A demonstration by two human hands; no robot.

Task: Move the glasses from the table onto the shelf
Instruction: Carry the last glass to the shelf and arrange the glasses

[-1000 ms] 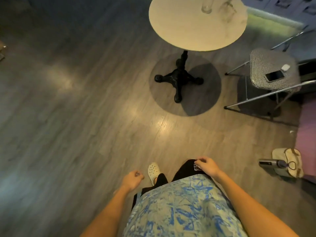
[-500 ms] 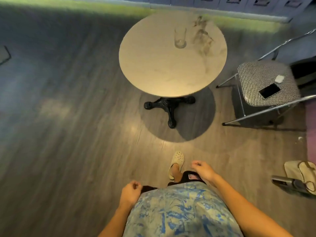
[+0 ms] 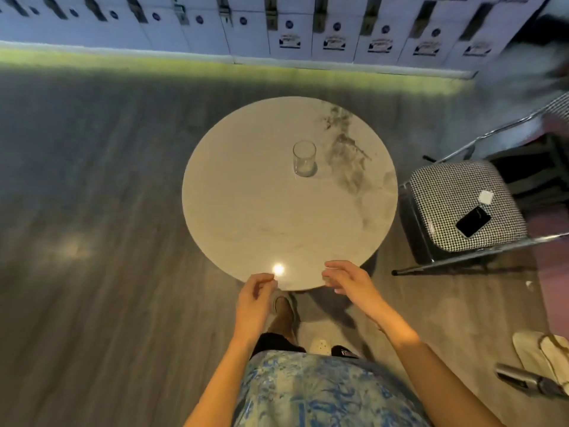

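One clear drinking glass (image 3: 304, 158) stands upright on the round pale marble table (image 3: 246, 211), a little right of its middle. My left hand (image 3: 255, 298) hovers at the table's near edge with its fingers loosely curled and nothing in it. Beside it, my right hand (image 3: 349, 280) reaches over the near edge with fingers apart and empty. Both hands are well short of the glass. No shelf is in view.
A houndstooth-padded metal chair (image 3: 462, 208) stands right of the table with a black phone (image 3: 472, 221) and a small white item on its seat. White cabinets (image 3: 308, 29) line the far wall. A bag and a dark handle lie on the floor at lower right.
I have walked up to the table, which now lies directly under my view. Both hands rose from my waist to the table's near edge. The glass has not moved.
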